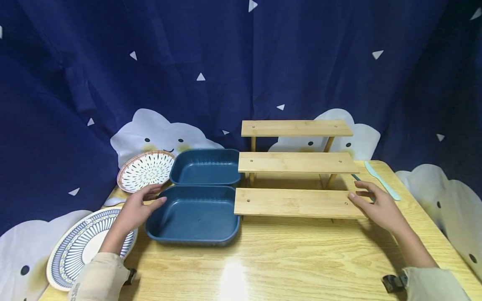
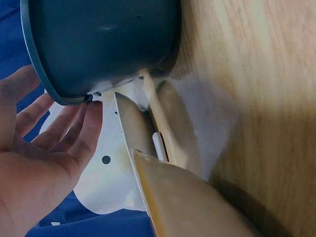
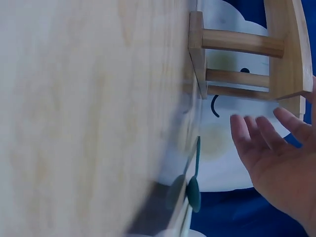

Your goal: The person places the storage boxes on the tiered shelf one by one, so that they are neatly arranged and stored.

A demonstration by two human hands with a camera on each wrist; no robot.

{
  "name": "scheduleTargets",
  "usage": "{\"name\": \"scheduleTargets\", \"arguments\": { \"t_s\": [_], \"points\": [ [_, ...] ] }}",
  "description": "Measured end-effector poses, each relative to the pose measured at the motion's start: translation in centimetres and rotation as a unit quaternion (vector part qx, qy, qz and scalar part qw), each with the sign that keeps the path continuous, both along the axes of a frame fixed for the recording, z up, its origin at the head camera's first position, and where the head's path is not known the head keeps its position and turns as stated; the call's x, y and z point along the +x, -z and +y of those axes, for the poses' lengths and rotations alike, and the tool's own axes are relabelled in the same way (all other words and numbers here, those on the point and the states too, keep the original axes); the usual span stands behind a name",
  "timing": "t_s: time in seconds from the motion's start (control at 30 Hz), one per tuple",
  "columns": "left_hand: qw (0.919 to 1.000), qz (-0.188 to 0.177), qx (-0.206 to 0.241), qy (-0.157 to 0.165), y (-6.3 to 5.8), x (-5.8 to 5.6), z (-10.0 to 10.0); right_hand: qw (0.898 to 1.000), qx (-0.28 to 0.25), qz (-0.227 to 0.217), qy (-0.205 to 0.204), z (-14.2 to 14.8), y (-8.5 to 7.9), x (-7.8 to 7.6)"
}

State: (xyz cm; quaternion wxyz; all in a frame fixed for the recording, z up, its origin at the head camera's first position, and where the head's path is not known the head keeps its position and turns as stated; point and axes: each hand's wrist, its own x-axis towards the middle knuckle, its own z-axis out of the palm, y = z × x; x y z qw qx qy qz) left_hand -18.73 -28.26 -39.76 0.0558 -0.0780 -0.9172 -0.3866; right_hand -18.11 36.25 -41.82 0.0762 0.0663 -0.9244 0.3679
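My left hand (image 1: 139, 209) is at the left rim of the front dark blue plastic basin (image 1: 196, 219), thumb over the rim and fingers loosely bent. In the left wrist view its fingers (image 2: 88, 129) lie right at the basin's corner. My right hand (image 1: 380, 207) is by the right end of a three-step wooden shelf (image 1: 297, 202), thumb at the lowest board's end. The right wrist view shows its fingers (image 3: 247, 136) extended and spread beside the shelf's end.
A second blue basin (image 1: 207, 167) stands behind the first. Left of them are a speckled plate (image 1: 148, 171), a white spoon (image 1: 114, 201) and a larger blue-patterned plate (image 1: 71, 251). A pale green knife (image 1: 382, 182) and a teal spoon (image 3: 194, 195) lie right of the shelf.
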Motion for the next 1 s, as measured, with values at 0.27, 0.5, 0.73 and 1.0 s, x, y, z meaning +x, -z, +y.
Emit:
{"name": "scheduleTargets", "arguments": {
  "t_s": [0.27, 0.5, 0.73, 1.0],
  "points": [
    [0.999, -0.021, 0.039, -0.006, 0.1, 0.4, -0.3, 0.998, -0.04, -0.049, 0.009, 0.6, 0.6, 0.9],
    [0.9959, -0.048, 0.076, -0.008, 0.5, 0.6, -0.9, 0.996, -0.07, -0.052, 0.012, 0.8, 0.7, 1.3],
    [0.9942, -0.068, 0.082, -0.01, 0.9, 0.7, -1.1, 0.995, -0.082, -0.064, -0.013, 0.9, 0.3, 1.6],
    [0.9877, -0.101, 0.118, -0.019, 1.2, 0.8, -1.4, 0.98, -0.154, -0.103, -0.071, 1.6, 0.0, 1.6]
  ]
}}
